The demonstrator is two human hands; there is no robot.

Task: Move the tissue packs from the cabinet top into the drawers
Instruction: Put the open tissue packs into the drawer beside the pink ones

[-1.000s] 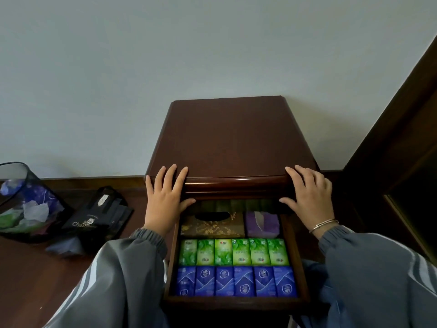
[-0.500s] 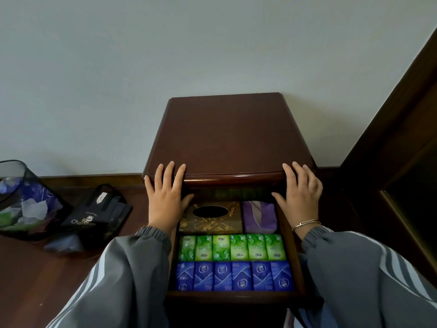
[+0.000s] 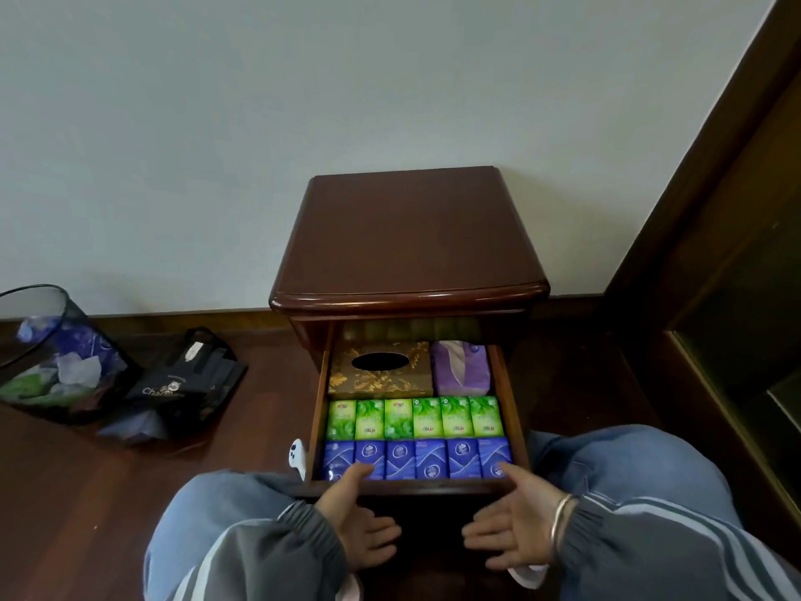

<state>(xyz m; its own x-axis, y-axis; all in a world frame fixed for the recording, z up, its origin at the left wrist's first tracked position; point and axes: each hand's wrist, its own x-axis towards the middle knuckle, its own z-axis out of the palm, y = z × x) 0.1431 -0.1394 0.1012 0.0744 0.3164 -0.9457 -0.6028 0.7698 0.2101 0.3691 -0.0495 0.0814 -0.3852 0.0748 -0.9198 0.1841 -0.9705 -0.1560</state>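
Note:
The dark wooden cabinet top (image 3: 407,236) is bare. Below it the drawer (image 3: 516,409) stands pulled out. Inside lie a row of green tissue packs (image 3: 414,418), a row of blue tissue packs (image 3: 416,459), a gold tissue box (image 3: 381,370) and a purple soft pack (image 3: 461,368) at the back. My left hand (image 3: 359,518) and my right hand (image 3: 516,527) are at the drawer's front panel, palms turned up. Each thumb rests on the front rim, and the fingers spread below it. Neither hand holds a pack.
A mesh waste bin (image 3: 47,353) with crumpled wrappers stands on the floor at left, a black bag (image 3: 190,383) beside it. A small white object (image 3: 298,457) lies by the drawer's left side. Dark wooden furniture (image 3: 715,297) rises at right. My knees flank the drawer.
Both hands left the cabinet top's front edge and dropped to the drawer's front panel. The view pulled back, so the whole drawer and my knees show.

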